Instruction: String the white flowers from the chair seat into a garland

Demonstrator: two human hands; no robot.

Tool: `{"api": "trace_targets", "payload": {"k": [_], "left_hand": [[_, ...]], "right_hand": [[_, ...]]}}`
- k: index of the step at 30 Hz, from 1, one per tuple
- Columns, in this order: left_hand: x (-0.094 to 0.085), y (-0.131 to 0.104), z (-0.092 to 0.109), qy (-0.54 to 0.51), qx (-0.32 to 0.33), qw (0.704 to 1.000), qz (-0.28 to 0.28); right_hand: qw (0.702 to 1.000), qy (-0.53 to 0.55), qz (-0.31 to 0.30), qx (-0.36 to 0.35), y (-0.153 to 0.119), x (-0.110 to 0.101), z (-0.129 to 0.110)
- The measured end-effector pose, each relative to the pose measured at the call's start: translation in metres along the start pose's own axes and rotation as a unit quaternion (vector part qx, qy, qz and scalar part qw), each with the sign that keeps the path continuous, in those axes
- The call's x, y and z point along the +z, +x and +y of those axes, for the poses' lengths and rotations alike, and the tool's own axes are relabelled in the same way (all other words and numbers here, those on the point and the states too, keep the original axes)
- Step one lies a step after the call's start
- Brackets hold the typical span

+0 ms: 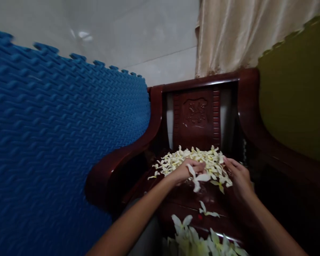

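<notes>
A spread of pale yellow-white flowers [176, 158] lies on the seat of a dark red wooden chair [170, 209]. My left hand [188, 170] is closed around a white flower [197, 179], whose petals stick out below the fingers. At the right edge of the spread, my right hand [237, 172] has its thumb and fingertips pinched at a pale flower. One loose flower [208, 212] rests on the seat nearer to me, beside a small red dot. More flowers [192, 240] are bunched at the bottom of the view.
Blue textured foam matting [64, 135] stands along the left, and an olive-green panel [296, 89] is on the right. The chair's carved backrest [196, 113] and curved armrests surround the seat. Beyond are a beige curtain [226, 35] and a grey tiled surface [149, 32].
</notes>
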State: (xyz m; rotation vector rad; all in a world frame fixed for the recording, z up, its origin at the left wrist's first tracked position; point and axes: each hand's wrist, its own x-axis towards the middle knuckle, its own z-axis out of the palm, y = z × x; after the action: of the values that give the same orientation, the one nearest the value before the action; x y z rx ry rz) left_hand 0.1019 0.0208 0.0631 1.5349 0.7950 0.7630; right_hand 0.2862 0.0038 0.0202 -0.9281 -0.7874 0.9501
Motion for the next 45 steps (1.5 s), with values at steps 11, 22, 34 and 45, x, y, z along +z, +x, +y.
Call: {"api": "trace_targets", "payload": {"k": [11, 22, 34, 45], "left_hand": [[0.005, -0.001, -0.006, 0.120, 0.111, 0.987, 0.002], [-0.005, 0.004, -0.011, 0.170, 0.095, 0.977, 0.083], [0.000, 0.003, -0.006, 0.124, 0.110, 0.980, 0.112], [-0.003, -0.001, 0.000, 0.155, 0.177, 0.970, 0.066]], "right_hand": [[0.973, -0.126, -0.163, -0.099, -0.015, 0.006, 0.002], [0.982, -0.068, -0.159, -0.072, -0.020, 0.011, 0.003], [0.976, -0.044, -0.214, -0.012, -0.020, 0.011, 0.006], [0.974, -0.062, -0.218, -0.019, -0.019, 0.009, 0.004]]}}
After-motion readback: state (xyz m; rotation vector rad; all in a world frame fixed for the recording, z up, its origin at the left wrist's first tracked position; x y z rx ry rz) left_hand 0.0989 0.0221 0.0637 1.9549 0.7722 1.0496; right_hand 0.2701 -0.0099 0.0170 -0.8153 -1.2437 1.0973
